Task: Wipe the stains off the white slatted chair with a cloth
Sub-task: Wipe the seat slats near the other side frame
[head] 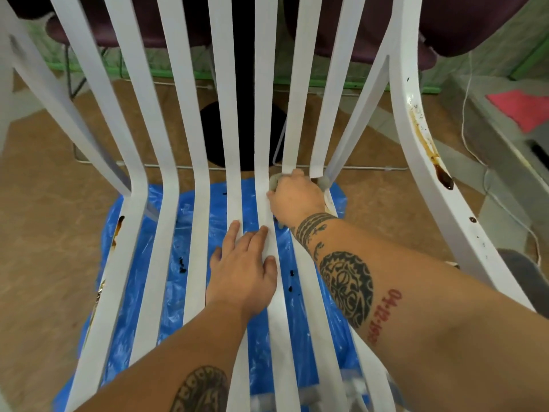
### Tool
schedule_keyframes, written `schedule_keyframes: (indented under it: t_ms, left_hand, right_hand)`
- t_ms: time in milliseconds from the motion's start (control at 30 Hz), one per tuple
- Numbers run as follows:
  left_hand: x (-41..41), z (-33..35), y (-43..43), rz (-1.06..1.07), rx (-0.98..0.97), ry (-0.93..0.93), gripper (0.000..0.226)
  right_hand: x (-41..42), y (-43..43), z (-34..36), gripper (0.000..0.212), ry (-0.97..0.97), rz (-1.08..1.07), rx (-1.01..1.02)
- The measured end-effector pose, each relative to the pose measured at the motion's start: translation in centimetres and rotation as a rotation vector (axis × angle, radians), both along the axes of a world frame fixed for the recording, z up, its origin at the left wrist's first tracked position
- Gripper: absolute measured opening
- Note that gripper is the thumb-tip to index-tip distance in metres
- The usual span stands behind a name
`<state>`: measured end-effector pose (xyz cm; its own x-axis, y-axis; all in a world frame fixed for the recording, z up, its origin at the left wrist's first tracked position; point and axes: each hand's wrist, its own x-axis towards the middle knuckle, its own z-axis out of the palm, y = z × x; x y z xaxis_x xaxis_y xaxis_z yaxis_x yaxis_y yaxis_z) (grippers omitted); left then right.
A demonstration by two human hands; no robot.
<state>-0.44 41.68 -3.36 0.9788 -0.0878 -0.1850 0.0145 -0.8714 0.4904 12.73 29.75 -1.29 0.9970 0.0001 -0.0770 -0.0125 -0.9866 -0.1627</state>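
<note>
Cloth (pixel 273 182), grey and bunched in the curled right hand (pixel 292 195), sits at the seat-back bend of the white slatted chair (pixel 177 84) while the left hand (pixel 243 264) presses flat on its seat slats; the wet-looking brown stain (pixel 427 144) on its armrest could smear if the right forearm brushes it.

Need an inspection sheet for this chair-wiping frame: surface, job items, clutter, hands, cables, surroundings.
Surface: tan floor; blue sheet under the chair.
Job's things: chair white, slatted; long stain on right armrest; small stain on left armrest; grey cloth at the seat-back bend.
Clutter: dark drips on the sheet.
Hands: left hand flat on seat slats; right hand grips the cloth.
Cables: white cable on floor, right.
Surroundings: purple chairs, black pedestal, pink patch.
</note>
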Motion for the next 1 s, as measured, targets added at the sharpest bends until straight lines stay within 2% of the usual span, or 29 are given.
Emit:
schedule_keyframes:
  t_ms: [267,367,433,500,600,700,767,900,1000]
  left_hand:
    - [0.1,0.0,0.0,-0.001,0.015,-0.001,0.059]
    - [0.1,0.1,0.0,-0.002,0.01,0.004,0.059]
    - [0.0,0.1,0.0,-0.004,0.005,0.002,0.059]
    - [0.0,0.0,0.0,0.0,-0.007,-0.011,0.058]
    - [0.0,-0.2,-0.1,0.008,-0.013,-0.02,0.058]
    - [0.0,-0.3,-0.1,0.011,0.011,-0.022,0.058]
    - [0.1,-0.3,-0.1,0.009,0.001,-0.011,0.059]
    - [0.2,-0.1,-0.1,0.01,-0.024,-0.004,0.059]
    - [0.1,-0.1,-0.1,0.011,-0.015,-0.007,0.059]
  right_hand:
    - [-3.1,-1.3,1.1,0.017,0.111,-0.064,-0.036]
    - [-4.5,-1.3,2.3,0.013,0.174,-0.092,0.008]
    - [-4.4,-0.8,3.6,0.01,0.232,-0.072,0.045]
    - [-3.4,0.0,5.1,0.007,0.196,-0.031,0.053]
    - [-0.8,1.1,6.3,0.009,0.068,0.036,0.007]
    - [1.6,0.7,5.6,0.02,0.019,0.063,-0.094]
    - [2.3,-0.3,4.1,0.019,-0.005,0.09,-0.129]
    - [1.8,-1.6,1.9,0.02,0.085,0.078,0.023]
    - [0.9,-2.3,1.5,0.017,0.157,0.109,0.052]
